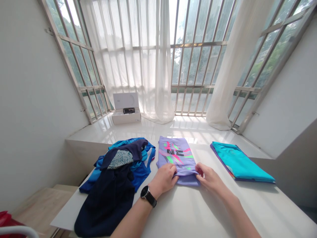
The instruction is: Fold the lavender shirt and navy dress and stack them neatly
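Observation:
A folded lilac shirt (174, 154) with a pink, green and black print lies on the white table (203, 211) in front of me. My left hand (163, 179), with a black watch on the wrist, grips its near left corner with curled fingers. My right hand (207, 177) pinches the near right corner. Both hands rest on the table at the shirt's near edge.
A heap of unfolded blue and navy clothes (119, 172) lies at the left and hangs over the table edge. A folded stack topped with a turquoise shirt (239, 162) sits at the right. A white open box (125, 112) stands on the window ledge beyond, by sheer curtains.

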Demonstrator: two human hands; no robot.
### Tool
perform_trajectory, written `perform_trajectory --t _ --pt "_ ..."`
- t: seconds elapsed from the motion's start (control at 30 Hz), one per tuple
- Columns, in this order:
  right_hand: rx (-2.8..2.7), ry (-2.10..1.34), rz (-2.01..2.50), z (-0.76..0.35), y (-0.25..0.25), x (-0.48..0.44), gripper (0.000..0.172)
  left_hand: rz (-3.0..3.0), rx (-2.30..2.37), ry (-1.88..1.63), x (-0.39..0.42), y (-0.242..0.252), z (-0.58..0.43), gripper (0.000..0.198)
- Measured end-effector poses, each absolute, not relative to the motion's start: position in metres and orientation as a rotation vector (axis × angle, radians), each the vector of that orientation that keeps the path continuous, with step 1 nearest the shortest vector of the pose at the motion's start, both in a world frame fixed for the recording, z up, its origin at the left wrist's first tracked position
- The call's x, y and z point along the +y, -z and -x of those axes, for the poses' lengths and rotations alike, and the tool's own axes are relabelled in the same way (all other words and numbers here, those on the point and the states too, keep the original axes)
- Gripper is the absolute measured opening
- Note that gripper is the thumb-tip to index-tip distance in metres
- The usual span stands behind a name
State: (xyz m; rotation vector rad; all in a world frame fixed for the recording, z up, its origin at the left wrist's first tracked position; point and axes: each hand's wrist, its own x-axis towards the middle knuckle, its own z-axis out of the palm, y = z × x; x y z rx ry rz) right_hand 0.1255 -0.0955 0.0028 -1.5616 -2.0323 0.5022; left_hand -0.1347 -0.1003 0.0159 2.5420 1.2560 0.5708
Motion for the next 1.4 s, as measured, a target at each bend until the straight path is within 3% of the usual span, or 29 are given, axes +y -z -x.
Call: perform_trajectory --t 0.27,0.77,0.9,1.07,1.23,1.4 --pt "-2.031 -0.439 1.579 -0.121 -0.001 -0.097 0.020 -2.591 1.185 -0.561 -0.101 -0.016 0.137 0.010" --pt "-2.019 -0.626 1.566 -0.130 -0.016 -0.101 0.016 -2.628 1.176 -0.483 -0.099 -0.028 0.146 0.009" --pt "-2.061 -0.482 1.560 -0.129 -0.019 -0.100 0.016 -2.633 1.232 -0.460 -0.095 -0.028 0.152 0.009" --pt "-2.180 -0.328 1.373 -0.099 -0.014 -0.106 0.032 -2.658 1.278 -0.451 -0.096 -0.030 0.149 0.012" --pt "-2.273 -0.493 1.298 -0.069 -0.008 -0.114 0.021 -2.661 1.265 -0.393 -0.102 -0.036 0.146 0.013" --pt "-2.230 -0.532 1.327 -0.070 -0.004 -0.111 0.022 -2.613 1.221 -0.413 -0.100 -0.033 0.149 0.007"
